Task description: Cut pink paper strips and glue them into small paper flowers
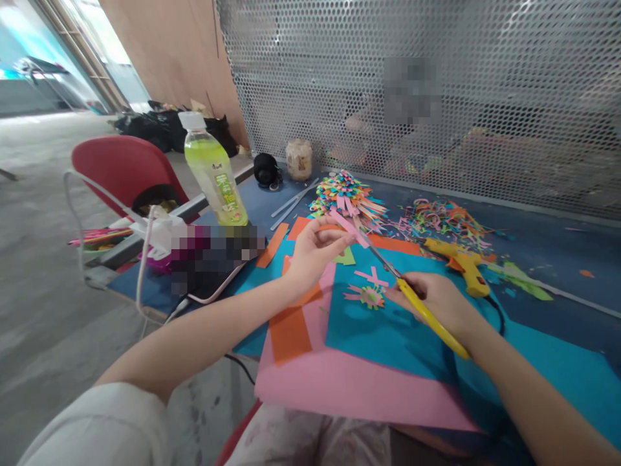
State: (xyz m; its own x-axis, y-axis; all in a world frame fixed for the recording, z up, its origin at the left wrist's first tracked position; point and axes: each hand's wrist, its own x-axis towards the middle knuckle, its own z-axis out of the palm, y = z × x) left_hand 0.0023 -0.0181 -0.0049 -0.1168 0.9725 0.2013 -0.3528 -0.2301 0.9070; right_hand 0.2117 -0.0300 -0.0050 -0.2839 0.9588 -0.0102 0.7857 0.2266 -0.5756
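My left hand (315,249) pinches a pink paper strip (350,228) between thumb and fingers. Yellow-handled scissors (429,317) are gripped in my right hand (431,298), their blades pointing up and left to the strip. Whether the blades are closed on the paper I cannot tell. Below the blades, a small green and pink paper flower (372,296) lies on a blue sheet (378,340), with cut pink pieces (372,277) beside it. Under the blue sheet is a larger pink sheet (339,382), with an orange strip (290,333) on its left side.
A yellow glue gun (458,265) lies right of the hands. Behind are a heap of colourful paper strips (347,200) and curled scraps (444,220), before a perforated metal panel (315,77). A drink bottle (213,171), phone (218,281) and white cable (140,285) are at left.
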